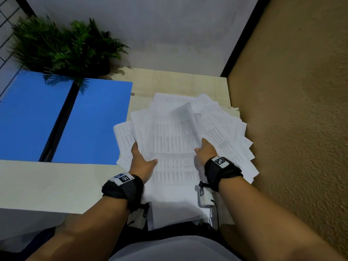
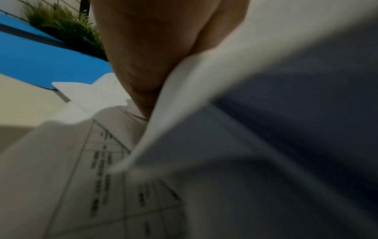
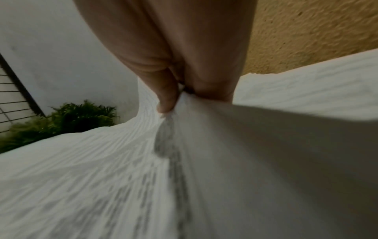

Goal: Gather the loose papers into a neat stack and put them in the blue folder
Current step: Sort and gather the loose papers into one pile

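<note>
Printed white papers [image 1: 175,140] lie fanned out on the pale desk, right of centre. The blue folder [image 1: 90,125] lies open flat to their left, with a black spine. My left hand [image 1: 145,153] grips the left edge of the top sheets, thumb on top and fingers underneath. My right hand [image 1: 201,146] pinches their right edge, where one sheet curls upward. In the left wrist view the left hand [image 2: 143,64] meets a lifted paper edge [image 2: 175,100], with the folder [image 2: 40,64] behind. In the right wrist view the thumb and fingers of the right hand [image 3: 180,95] pinch the paper [image 3: 122,161].
A green fern-like plant [image 1: 62,48] stands at the back left and overhangs the folder's far edge. A rough tan wall [image 1: 291,110] runs close along the right side of the papers. The desk's front edge [image 1: 56,210] is near my body.
</note>
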Demonstrator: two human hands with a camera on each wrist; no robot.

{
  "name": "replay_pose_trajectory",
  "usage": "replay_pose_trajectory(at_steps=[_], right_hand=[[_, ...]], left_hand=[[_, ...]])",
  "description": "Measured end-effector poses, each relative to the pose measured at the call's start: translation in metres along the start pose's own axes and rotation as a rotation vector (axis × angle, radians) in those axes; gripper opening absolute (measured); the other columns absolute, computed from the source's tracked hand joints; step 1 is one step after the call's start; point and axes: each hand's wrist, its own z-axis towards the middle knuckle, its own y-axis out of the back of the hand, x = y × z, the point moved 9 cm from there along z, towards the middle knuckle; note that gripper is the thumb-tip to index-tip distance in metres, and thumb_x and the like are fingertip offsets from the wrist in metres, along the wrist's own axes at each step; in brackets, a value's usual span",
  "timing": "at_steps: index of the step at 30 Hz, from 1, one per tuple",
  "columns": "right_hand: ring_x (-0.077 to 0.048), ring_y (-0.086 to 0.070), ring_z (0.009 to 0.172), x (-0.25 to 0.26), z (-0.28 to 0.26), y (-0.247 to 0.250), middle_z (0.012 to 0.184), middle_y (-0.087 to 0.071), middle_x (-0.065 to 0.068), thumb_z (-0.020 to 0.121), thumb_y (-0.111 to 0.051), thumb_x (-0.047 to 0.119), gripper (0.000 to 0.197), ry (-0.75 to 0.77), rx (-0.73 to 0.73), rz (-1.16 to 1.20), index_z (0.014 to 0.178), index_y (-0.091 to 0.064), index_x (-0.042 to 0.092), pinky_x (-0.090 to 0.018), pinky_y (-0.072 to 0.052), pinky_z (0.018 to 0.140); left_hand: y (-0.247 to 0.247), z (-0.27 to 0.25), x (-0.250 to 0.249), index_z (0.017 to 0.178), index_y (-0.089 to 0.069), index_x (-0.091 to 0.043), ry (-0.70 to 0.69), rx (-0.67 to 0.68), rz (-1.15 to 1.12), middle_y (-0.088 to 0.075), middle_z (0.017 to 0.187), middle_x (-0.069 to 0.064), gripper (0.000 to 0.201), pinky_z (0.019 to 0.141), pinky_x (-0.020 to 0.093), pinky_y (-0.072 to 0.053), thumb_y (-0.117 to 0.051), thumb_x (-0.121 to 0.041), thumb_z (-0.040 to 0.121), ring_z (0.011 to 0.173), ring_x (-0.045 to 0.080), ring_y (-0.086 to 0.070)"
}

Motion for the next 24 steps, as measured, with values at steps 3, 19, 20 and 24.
replay_pose_trajectory(at_steps=[3, 19, 20, 24], right_hand=[[-0.027, -0.057, 0.108, 0.003, 0.004, 0.035, 0.125, -0.056, -0.009, 0.089, -0.059, 0.011, 0.042, 0.084, -0.196, 0.113, 0.129, -0.045, 0.016, -0.038, -0.048, 0.095], [-0.028, -0.063, 0.094, -0.040, -0.007, 0.067, 0.101, -0.067, -0.010, 0.080, -0.076, 0.028, 0.038, -0.008, -0.081, -0.229, 0.109, -0.065, 0.006, -0.026, -0.044, 0.073], [-0.030, -0.064, 0.095, -0.037, -0.009, 0.071, 0.100, -0.067, -0.013, 0.082, -0.073, 0.023, 0.033, -0.009, -0.097, -0.245, 0.108, -0.066, 0.004, -0.027, -0.045, 0.072], [-0.036, -0.065, 0.086, -0.001, -0.036, 0.125, 0.082, -0.064, -0.013, 0.090, -0.059, 0.021, 0.012, 0.091, -0.359, -0.313, 0.093, -0.065, 0.011, -0.033, -0.049, 0.070]], left_hand=[[0.014, 0.006, 0.005, 0.126, -0.050, -0.014, 0.071, -0.024, 0.012, -0.061, 0.122, 0.004, 0.043, 0.101, 0.040, -0.048, -0.068, -0.008, 0.088, 0.114, 0.026, -0.060], [0.028, 0.012, 0.028, 0.140, -0.045, -0.006, 0.176, 0.073, -0.122, -0.062, 0.129, 0.012, 0.059, 0.099, 0.043, -0.048, -0.061, 0.013, 0.086, 0.116, 0.032, -0.060], [0.026, 0.009, 0.026, 0.139, -0.044, -0.006, 0.172, 0.066, -0.126, -0.062, 0.129, 0.012, 0.057, 0.098, 0.042, -0.048, -0.060, 0.012, 0.088, 0.115, 0.031, -0.060], [0.024, 0.006, 0.018, 0.139, -0.044, -0.012, 0.119, 0.060, -0.124, -0.060, 0.126, 0.008, 0.055, 0.097, 0.039, -0.045, -0.056, 0.010, 0.091, 0.116, 0.029, -0.058]])
